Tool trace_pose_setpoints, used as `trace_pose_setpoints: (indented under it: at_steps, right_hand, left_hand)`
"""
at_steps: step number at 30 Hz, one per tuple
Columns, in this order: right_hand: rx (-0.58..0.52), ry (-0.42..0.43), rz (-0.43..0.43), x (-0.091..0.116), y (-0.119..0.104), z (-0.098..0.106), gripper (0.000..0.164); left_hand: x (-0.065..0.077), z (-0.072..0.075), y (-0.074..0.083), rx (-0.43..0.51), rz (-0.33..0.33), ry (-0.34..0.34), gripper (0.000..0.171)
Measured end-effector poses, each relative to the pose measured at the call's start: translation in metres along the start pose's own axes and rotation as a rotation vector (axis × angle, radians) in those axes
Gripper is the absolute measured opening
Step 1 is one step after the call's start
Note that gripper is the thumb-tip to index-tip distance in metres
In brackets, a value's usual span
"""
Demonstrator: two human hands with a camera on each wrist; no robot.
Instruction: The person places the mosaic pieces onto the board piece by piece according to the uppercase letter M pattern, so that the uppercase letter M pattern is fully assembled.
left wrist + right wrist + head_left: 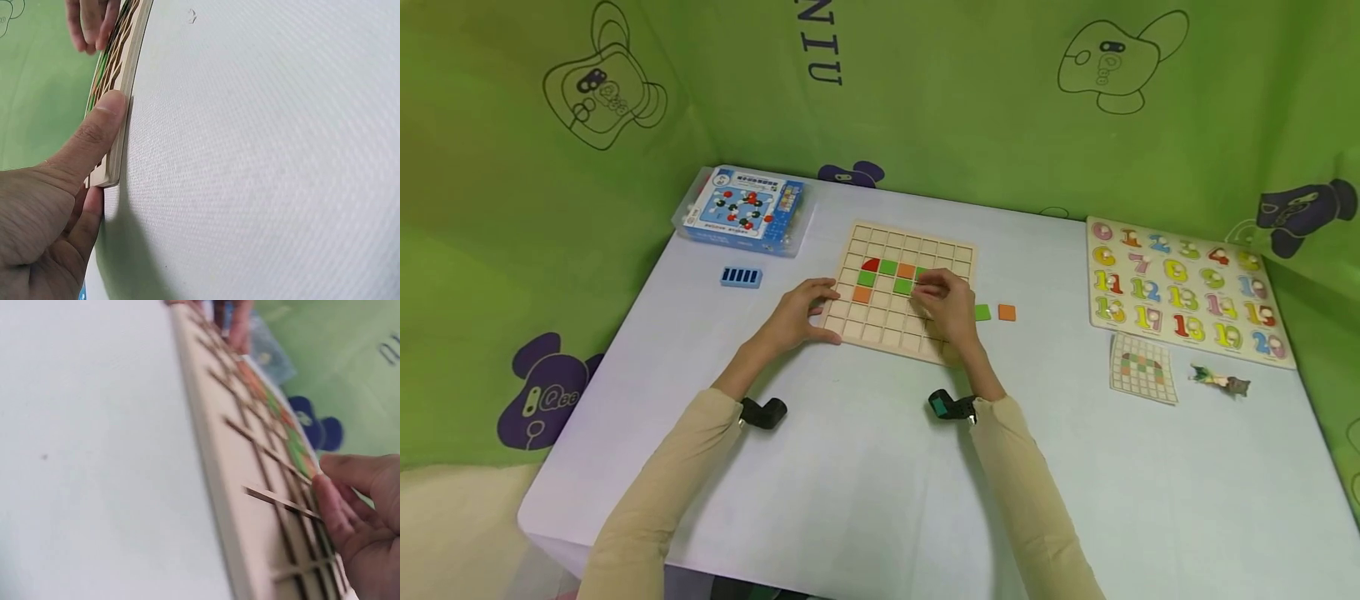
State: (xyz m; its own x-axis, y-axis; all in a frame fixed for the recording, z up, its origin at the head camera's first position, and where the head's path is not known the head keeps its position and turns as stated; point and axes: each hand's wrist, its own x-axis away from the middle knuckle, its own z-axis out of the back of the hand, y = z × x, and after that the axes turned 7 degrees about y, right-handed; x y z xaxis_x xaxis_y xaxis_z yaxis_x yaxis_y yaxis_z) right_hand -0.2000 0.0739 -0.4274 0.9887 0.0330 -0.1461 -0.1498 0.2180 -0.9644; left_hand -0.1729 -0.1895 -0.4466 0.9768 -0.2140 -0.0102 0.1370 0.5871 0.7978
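Note:
A square wooden grid board lies on the table with several green and orange square tiles and one red curved-edge tile set in its cells. My left hand holds the board's near-left corner; in the left wrist view its thumb lies along the near edge, fingers round the side. Over the right part of the grid, my right hand has its thumb and fingertips together, close beside a green tile. I cannot tell whether a tile sits between them. A loose green tile and orange tile lie right of the board.
At the right stand a number puzzle board, a pattern card with a matching grid, and a small figurine. A boxed molecule model set and a small blue slotted block lie at the left. Green curtain surrounds the table.

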Motion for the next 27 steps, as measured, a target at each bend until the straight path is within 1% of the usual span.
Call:
trace_pose_setpoints:
  at_steps: [2,4,6,9,11,14,16,19,22,27]
  right_hand:
    - [-0.012,0.002,-0.021,0.006,-0.010,0.011,0.030]
    - [-0.019,0.017,-0.038,0.011,-0.011,0.024,0.031]
    - [-0.034,0.041,-0.043,0.013,-0.006,0.040,0.032]
    - [-0.013,0.054,-0.024,0.013,0.008,0.063,0.032]
    - [0.027,0.024,-0.014,0.011,0.020,0.076,0.033]
    - [0.134,-0.064,-0.019,0.007,0.033,0.091,0.034]
    - [0.209,-0.118,-0.032,0.006,0.037,0.097,0.035]
    - [0.297,-0.166,-0.050,0.005,0.039,0.102,0.036]
    - [0.350,-0.179,-0.062,0.005,0.040,0.105,0.036]
    - [0.424,-0.185,-0.049,0.009,0.039,0.107,0.031]
  left_hand:
    - [0.000,0.000,0.000,0.004,0.004,-0.002,0.073]
    - [0.001,-0.001,0.000,0.010,0.009,-0.005,0.073]
    - [0.002,-0.001,0.000,0.010,0.009,-0.006,0.073]
    - [0.003,-0.001,-0.002,0.000,0.003,0.001,0.072]
    - [0.004,0.000,-0.002,-0.007,-0.003,0.008,0.072]
    - [0.004,0.001,-0.003,0.001,-0.002,0.014,0.072]
    - [0.004,0.001,-0.002,0.008,0.003,0.008,0.072]
    - [0.002,0.000,-0.001,0.010,0.008,0.001,0.072]
    - [0.001,-0.001,0.000,0.006,0.006,0.002,0.072]
    - [-0.001,-0.001,0.001,0.005,-0.001,0.001,0.072]
